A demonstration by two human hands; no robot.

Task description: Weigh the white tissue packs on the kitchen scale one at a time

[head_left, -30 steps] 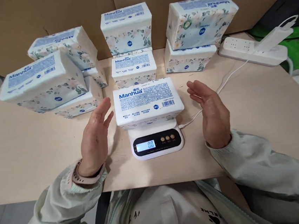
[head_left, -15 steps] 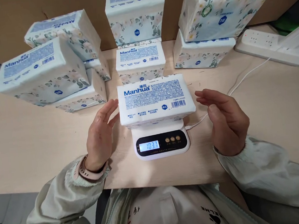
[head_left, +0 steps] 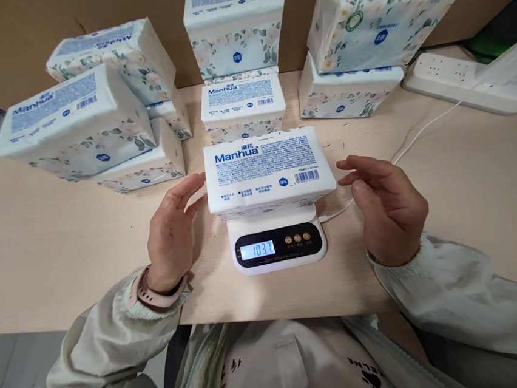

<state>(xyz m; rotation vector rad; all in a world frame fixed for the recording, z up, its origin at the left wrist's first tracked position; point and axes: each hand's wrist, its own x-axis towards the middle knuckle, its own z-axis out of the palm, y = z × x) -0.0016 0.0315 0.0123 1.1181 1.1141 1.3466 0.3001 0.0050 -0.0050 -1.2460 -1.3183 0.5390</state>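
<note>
1. Where the wooden surface [head_left: 40, 251] begins at the far left, a heap of tissue packs [head_left: 95, 112] lies stacked at slants, the nearest tilted with its "Manhua" label up.
2. The left hand [head_left: 171, 233] stands on edge just left of the scale, palm facing right, its grip open and empty; the fingertips [head_left: 195, 180] are at the left end of the weighed pack, and contact cannot be told. A pink watch strap [head_left: 152, 296] circles the wrist above a pale sleeve.
3. The tissue pack on the scale [head_left: 267, 168] lies flat on the platform, label up, overhanging it on both sides, between the two hands.
4. The scale [head_left: 278, 244] is white with a black front panel; its lit display [head_left: 257, 249] reads 103.7, with three small round buttons beside it.
5. Behind the scale, a middle stack of packs [head_left: 239, 67] rises toward the cardboard wall [head_left: 5, 35].
6. The right hand [head_left: 390, 205] is held just right of the pack, palm facing left, fingers loosely curled, grip open and holding nothing, a small gap from the pack's end.
7. A white cable [head_left: 417, 136] runs from the scale behind that hand.
8. Further right, two more packs [head_left: 363, 43] are stacked, the upper one tilted.
9. At the far right lies a white power strip [head_left: 448, 78] with a white adapter [head_left: 508, 60] plugged in.
</note>
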